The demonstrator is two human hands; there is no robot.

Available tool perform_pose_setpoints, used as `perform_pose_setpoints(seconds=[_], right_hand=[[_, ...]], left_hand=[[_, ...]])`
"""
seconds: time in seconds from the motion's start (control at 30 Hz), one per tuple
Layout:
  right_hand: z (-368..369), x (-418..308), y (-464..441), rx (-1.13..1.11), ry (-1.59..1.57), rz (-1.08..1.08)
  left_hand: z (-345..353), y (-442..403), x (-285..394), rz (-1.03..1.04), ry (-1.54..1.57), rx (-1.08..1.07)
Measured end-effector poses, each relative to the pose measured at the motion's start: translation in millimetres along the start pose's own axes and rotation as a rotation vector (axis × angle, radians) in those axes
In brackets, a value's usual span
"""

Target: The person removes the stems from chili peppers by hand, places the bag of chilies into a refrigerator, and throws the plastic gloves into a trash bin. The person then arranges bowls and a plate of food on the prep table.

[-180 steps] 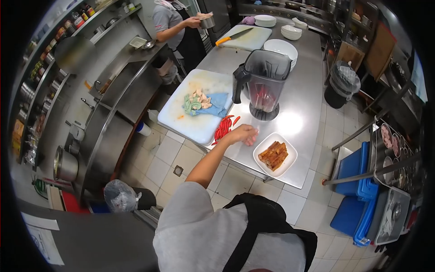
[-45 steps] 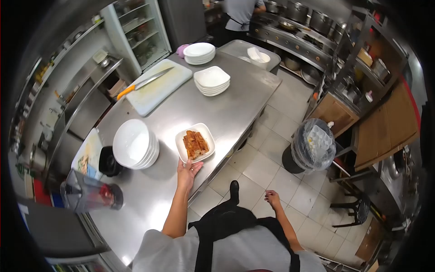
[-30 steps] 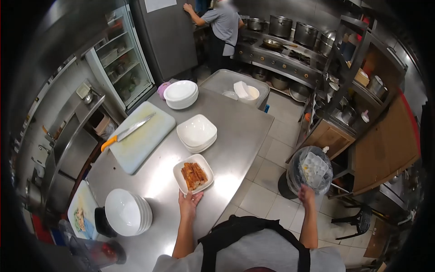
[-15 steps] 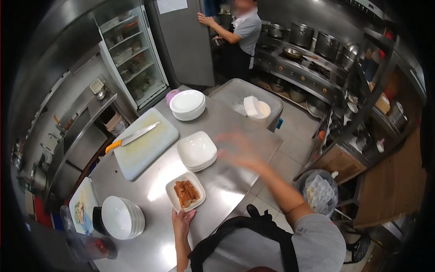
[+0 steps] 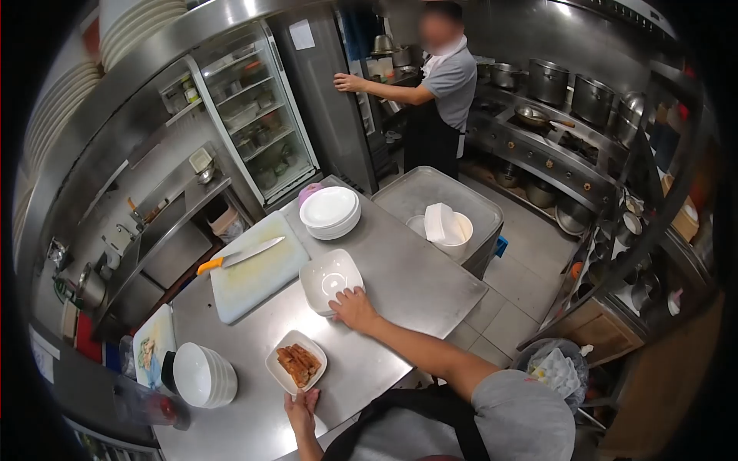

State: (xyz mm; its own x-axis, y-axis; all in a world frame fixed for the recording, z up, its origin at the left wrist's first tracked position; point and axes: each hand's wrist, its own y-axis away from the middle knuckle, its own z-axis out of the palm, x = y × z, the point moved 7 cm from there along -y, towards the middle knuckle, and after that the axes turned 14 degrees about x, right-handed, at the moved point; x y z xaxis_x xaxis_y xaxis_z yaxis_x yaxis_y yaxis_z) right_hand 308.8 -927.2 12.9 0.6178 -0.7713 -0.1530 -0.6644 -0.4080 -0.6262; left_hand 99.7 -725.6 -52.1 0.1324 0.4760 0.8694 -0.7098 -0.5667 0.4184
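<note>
My left hand (image 5: 301, 409) grips the near edge of a small white square dish (image 5: 317, 338) that rests on the steel table. Browned, crisp-looking pieces of food (image 5: 298, 364) lie side by side in that dish. My right hand (image 5: 355, 310) has its fingers curled over the near right rim of a larger white square bowl (image 5: 327, 273), which holds nothing. My fingers partly cover this bowl's lower edge, so I cannot tell how many are stacked there.
Around the steel table (image 5: 415, 307) are a cutting board (image 5: 261, 284) with an orange-handled knife (image 5: 242, 256), stacked plates (image 5: 330, 211), stacked bowls (image 5: 204, 376) and a blender jug (image 5: 146, 403). Beyond a bin lid holding white tubs (image 5: 453, 238), a co-worker (image 5: 442, 92) touches a fridge door.
My right hand has moved left from beside the bowls onto the square bowl's rim. My left hand stays on the food dish. The view has tilted up, showing more of the co-worker.
</note>
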Motion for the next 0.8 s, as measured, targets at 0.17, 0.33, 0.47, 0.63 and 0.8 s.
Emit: perform_pose_setpoints(seconds=[0.17, 0.33, 0.47, 0.63, 0.8], right_hand=[[-0.3, 50.7, -19.4, 0.018, -0.042, -0.065], [4.7, 79.6, -32.6, 0.071, -0.089, -0.095], [-22.2, 69.1, -27.5, 0.329, -0.156, -0.022], [-78.5, 20.5, 78.7, 0.155, -0.971, 0.544], [-63.0, 25.4, 161.5, 0.034, -1.186, 0.621]], left_hand=[[-13.5, -5.6, -7.7, 0.133, -0.03, 0.058], [-9.3, 2.4, -6.3, 0.178, -0.02, 0.06], [-1.9, 22.5, 1.3, 0.292, -0.055, 0.12], [-55.2, 45.2, 6.1, 0.599, -0.384, 0.632], [-86.6, 28.1, -26.1, 0.683, -0.645, 0.79]])
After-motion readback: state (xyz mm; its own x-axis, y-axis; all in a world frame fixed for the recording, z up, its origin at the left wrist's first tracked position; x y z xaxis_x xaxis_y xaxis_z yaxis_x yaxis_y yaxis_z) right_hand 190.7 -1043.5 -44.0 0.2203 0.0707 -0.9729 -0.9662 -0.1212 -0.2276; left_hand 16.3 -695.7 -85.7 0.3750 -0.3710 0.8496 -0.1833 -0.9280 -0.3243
